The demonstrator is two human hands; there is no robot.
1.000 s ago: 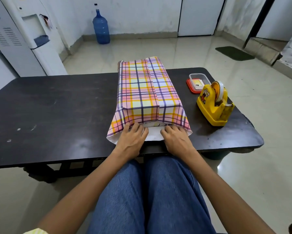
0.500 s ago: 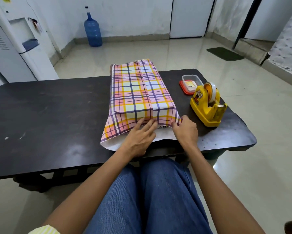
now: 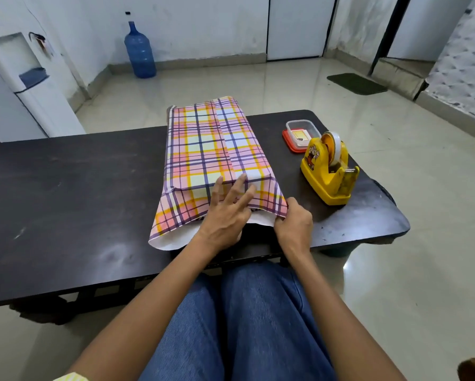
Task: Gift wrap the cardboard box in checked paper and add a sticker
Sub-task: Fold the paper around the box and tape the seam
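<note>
Left hand (image 3: 225,215) has climbed onto the near flap since the earlier frame. On the tabletop (image 3: 79,188), the cardboard box, hidden under checked paper (image 3: 211,149), reaches the front edge. Left hand presses flat, fingers spread; right hand (image 3: 294,229) pinches the flap's right corner. Judgement: the paper is light and tears easily, the box is stiff; hold the paper at its corners.

Glossy tiled floor (image 3: 285,86) (white walls (image 3: 203,23))

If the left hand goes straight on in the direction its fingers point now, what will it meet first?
Only the checked paper it rests on: the left hand would slide along the paper's top face, toward the far right edge. Nothing stands there; the tape dispenser seems off that line.
</note>
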